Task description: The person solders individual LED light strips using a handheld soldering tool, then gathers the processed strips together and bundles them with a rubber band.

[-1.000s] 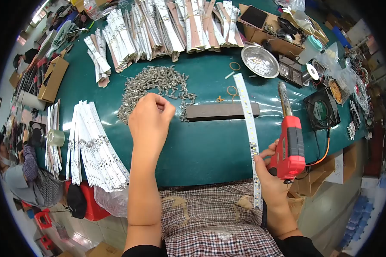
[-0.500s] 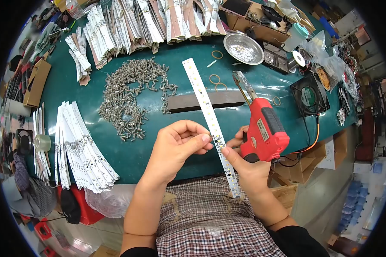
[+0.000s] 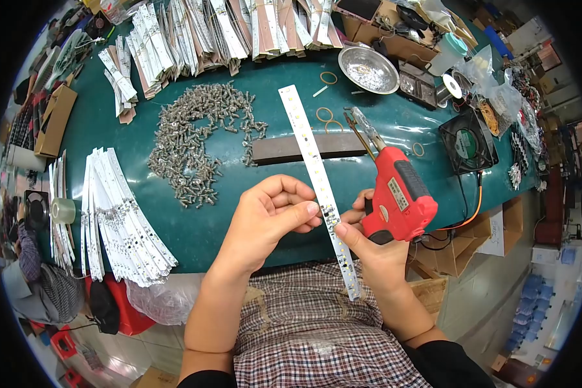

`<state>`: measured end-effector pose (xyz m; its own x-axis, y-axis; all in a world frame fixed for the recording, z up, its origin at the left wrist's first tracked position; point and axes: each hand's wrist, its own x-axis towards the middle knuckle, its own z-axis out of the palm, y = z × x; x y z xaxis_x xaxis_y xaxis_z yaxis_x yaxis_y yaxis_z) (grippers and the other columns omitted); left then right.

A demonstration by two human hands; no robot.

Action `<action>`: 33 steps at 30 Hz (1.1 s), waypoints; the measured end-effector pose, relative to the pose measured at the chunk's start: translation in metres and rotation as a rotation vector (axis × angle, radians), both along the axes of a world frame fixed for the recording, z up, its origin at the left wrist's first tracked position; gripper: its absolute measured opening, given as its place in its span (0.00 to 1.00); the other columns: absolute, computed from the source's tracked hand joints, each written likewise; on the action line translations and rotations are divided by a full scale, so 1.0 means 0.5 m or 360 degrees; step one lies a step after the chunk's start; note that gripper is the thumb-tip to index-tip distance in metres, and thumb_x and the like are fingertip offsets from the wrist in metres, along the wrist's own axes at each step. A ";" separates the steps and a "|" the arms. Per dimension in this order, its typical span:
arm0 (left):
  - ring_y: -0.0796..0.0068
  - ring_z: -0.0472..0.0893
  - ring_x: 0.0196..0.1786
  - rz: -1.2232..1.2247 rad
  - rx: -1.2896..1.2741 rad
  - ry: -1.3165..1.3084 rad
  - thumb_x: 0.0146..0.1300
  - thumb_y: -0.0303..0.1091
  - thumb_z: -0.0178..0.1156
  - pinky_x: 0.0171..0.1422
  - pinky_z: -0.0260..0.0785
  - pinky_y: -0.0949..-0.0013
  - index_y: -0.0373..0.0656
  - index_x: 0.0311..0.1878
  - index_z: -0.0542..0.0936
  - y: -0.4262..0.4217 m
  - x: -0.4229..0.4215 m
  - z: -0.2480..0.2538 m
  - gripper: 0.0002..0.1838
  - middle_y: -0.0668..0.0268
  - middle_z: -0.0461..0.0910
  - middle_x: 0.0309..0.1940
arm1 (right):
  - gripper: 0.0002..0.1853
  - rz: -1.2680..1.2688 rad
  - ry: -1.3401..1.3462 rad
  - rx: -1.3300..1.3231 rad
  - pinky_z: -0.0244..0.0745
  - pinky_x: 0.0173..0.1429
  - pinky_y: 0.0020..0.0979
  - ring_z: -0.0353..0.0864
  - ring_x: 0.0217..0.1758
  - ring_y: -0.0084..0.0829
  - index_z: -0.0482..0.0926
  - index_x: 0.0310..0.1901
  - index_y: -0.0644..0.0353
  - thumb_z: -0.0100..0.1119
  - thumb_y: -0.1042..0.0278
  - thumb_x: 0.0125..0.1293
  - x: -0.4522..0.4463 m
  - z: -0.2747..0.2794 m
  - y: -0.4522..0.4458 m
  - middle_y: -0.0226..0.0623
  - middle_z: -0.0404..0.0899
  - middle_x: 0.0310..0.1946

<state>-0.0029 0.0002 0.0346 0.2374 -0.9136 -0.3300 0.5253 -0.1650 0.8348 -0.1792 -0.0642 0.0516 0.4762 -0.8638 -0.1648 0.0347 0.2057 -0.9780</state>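
Note:
A white LED strip (image 3: 304, 132) studded with small chips slants up from my lap over the table. My right hand (image 3: 376, 255) holds its lower half, thumb in front and fingers behind. A red soldering gun (image 3: 394, 194) points up and left right beside that hand, near its fingers; whether they also grip the gun is hard to see. My left hand (image 3: 265, 216) is closed in a pinch at the strip's left edge, beside the dark components; what sits between thumb and finger is too small to name. Beyond the strip lies a dark bar-shaped block (image 3: 278, 150).
Small metal screw-like parts (image 3: 181, 142) lie in a pile on the green table. More LED strips (image 3: 119, 223) are fanned at left, with bundles (image 3: 200, 32) along the back. A metal bowl (image 3: 368, 69), a fan (image 3: 467, 142) and rubber bands (image 3: 330, 77) are at right.
The view has shifted slightly, and the strip's upper end sits a little farther right. Both hands keep nearly the same pose around the strip.

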 end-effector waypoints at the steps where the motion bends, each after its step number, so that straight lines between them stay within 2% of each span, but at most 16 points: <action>1: 0.77 0.86 0.37 0.0000 0.0000 0.0000 0.66 0.28 0.67 0.42 0.79 0.75 0.37 0.46 0.79 0.000 0.001 0.000 0.09 0.62 0.86 0.38 | 0.24 0.0000 0.0000 0.0000 0.76 0.43 0.22 0.80 0.38 0.19 0.65 0.58 0.62 0.66 0.84 0.65 0.000 0.001 0.000 0.34 0.79 0.37; 3: 0.76 0.86 0.41 -0.0038 0.0018 0.0004 0.68 0.28 0.66 0.44 0.79 0.75 0.35 0.51 0.78 0.000 0.002 -0.002 0.12 0.61 0.86 0.40 | 0.24 -0.0006 -0.0012 0.0010 0.76 0.43 0.22 0.80 0.38 0.18 0.65 0.57 0.62 0.66 0.84 0.64 0.000 0.002 0.001 0.35 0.79 0.37; 7: 0.76 0.86 0.41 -0.0027 0.0006 0.0019 0.68 0.28 0.66 0.45 0.79 0.75 0.34 0.51 0.79 0.000 -0.002 -0.006 0.12 0.61 0.86 0.40 | 0.24 0.0005 0.0010 0.0001 0.76 0.43 0.22 0.80 0.37 0.19 0.65 0.57 0.62 0.65 0.84 0.64 -0.002 0.001 0.000 0.35 0.79 0.37; 10: 0.77 0.86 0.41 0.0027 -0.0018 -0.0036 0.68 0.28 0.66 0.44 0.80 0.75 0.34 0.49 0.81 0.000 -0.016 -0.007 0.10 0.62 0.86 0.40 | 0.24 0.0011 0.0011 -0.0049 0.76 0.42 0.22 0.80 0.37 0.19 0.65 0.57 0.63 0.66 0.84 0.64 -0.001 -0.001 0.003 0.35 0.80 0.37; 13: 0.77 0.86 0.37 0.0156 0.0007 -0.0258 0.68 0.27 0.64 0.42 0.81 0.75 0.34 0.46 0.82 -0.001 -0.038 -0.005 0.08 0.62 0.86 0.38 | 0.25 0.0031 0.0050 -0.0233 0.76 0.40 0.22 0.81 0.36 0.20 0.65 0.57 0.63 0.67 0.84 0.63 -0.002 -0.023 0.010 0.34 0.80 0.37; 16: 0.77 0.86 0.37 0.0199 0.0032 -0.0357 0.68 0.26 0.64 0.41 0.81 0.75 0.33 0.45 0.82 -0.003 -0.046 -0.007 0.07 0.62 0.86 0.38 | 0.26 -0.0101 0.0017 -0.0336 0.75 0.40 0.22 0.81 0.36 0.21 0.66 0.55 0.63 0.70 0.83 0.60 -0.004 -0.055 0.015 0.34 0.80 0.37; 18: 0.77 0.87 0.36 0.0217 0.0021 -0.0435 0.69 0.26 0.63 0.39 0.82 0.74 0.33 0.44 0.82 -0.006 -0.048 -0.008 0.06 0.63 0.85 0.38 | 0.28 -0.0016 0.0237 -0.0659 0.76 0.40 0.23 0.82 0.36 0.23 0.66 0.55 0.63 0.72 0.83 0.57 -0.013 -0.069 0.011 0.36 0.79 0.40; 22: 0.77 0.86 0.34 0.0225 0.0073 -0.0481 0.69 0.26 0.63 0.38 0.81 0.74 0.33 0.43 0.82 -0.014 -0.048 -0.014 0.05 0.63 0.85 0.36 | 0.30 0.0028 0.0378 -0.0967 0.77 0.38 0.24 0.81 0.35 0.24 0.65 0.56 0.64 0.73 0.83 0.56 -0.015 -0.088 0.005 0.39 0.78 0.44; 24: 0.78 0.86 0.33 0.0229 0.0126 -0.0555 0.68 0.26 0.63 0.37 0.81 0.75 0.32 0.42 0.82 -0.024 -0.044 -0.023 0.06 0.63 0.86 0.34 | 0.30 -0.0027 0.0447 -0.1150 0.80 0.42 0.27 0.83 0.37 0.27 0.64 0.58 0.64 0.71 0.84 0.58 -0.008 -0.068 -0.002 0.42 0.78 0.45; 25: 0.78 0.86 0.33 0.0231 0.0127 -0.0553 0.68 0.26 0.63 0.37 0.81 0.75 0.32 0.42 0.82 -0.031 -0.041 -0.029 0.06 0.63 0.86 0.34 | 0.30 -0.0025 0.0447 -0.1151 0.80 0.42 0.27 0.83 0.37 0.27 0.64 0.58 0.64 0.71 0.84 0.58 -0.008 -0.069 0.000 0.42 0.78 0.45; 27: 0.77 0.86 0.33 0.0211 0.0250 -0.0740 0.67 0.26 0.63 0.36 0.80 0.76 0.32 0.41 0.82 -0.046 -0.034 -0.046 0.06 0.62 0.86 0.33 | 0.29 -0.0179 0.0203 -0.0738 0.81 0.50 0.31 0.85 0.42 0.30 0.64 0.59 0.65 0.68 0.85 0.60 -0.013 -0.075 0.007 0.43 0.78 0.45; 28: 0.78 0.86 0.32 0.0211 0.0289 -0.0826 0.67 0.27 0.63 0.36 0.80 0.76 0.31 0.40 0.83 -0.053 -0.032 -0.053 0.07 0.61 0.86 0.32 | 0.26 -0.0118 0.0307 -0.0612 0.81 0.56 0.35 0.86 0.47 0.32 0.63 0.60 0.65 0.64 0.85 0.63 -0.024 -0.052 0.007 0.43 0.77 0.45; 31: 0.78 0.87 0.32 0.0198 0.0316 -0.1050 0.66 0.27 0.64 0.35 0.80 0.75 0.31 0.41 0.83 -0.062 -0.031 -0.069 0.07 0.61 0.87 0.32 | 0.25 0.0019 0.0324 -0.0759 0.81 0.55 0.34 0.86 0.46 0.31 0.63 0.61 0.65 0.62 0.85 0.66 -0.070 -0.059 -0.003 0.42 0.77 0.47; 32: 0.78 0.87 0.32 0.0196 0.0323 -0.1039 0.66 0.27 0.64 0.35 0.80 0.75 0.31 0.41 0.83 -0.062 -0.032 -0.071 0.07 0.61 0.87 0.32 | 0.22 0.0027 0.0370 -0.0689 0.80 0.52 0.32 0.84 0.43 0.28 0.64 0.60 0.65 0.60 0.83 0.68 -0.082 -0.047 0.001 0.41 0.76 0.46; 33: 0.78 0.86 0.31 0.0172 0.0343 -0.1236 0.65 0.28 0.65 0.35 0.79 0.74 0.33 0.41 0.83 -0.061 -0.031 -0.069 0.07 0.62 0.87 0.32 | 0.22 0.0032 0.0380 -0.0683 0.80 0.52 0.32 0.84 0.43 0.28 0.64 0.60 0.65 0.60 0.83 0.68 -0.097 -0.032 0.007 0.41 0.76 0.46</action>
<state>-0.0186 -0.0302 0.0003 0.5540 -0.8079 -0.2008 -0.1685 -0.3451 0.9233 -0.2275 -0.0605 0.0357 0.4858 -0.8686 0.0976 -0.2007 -0.2195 -0.9547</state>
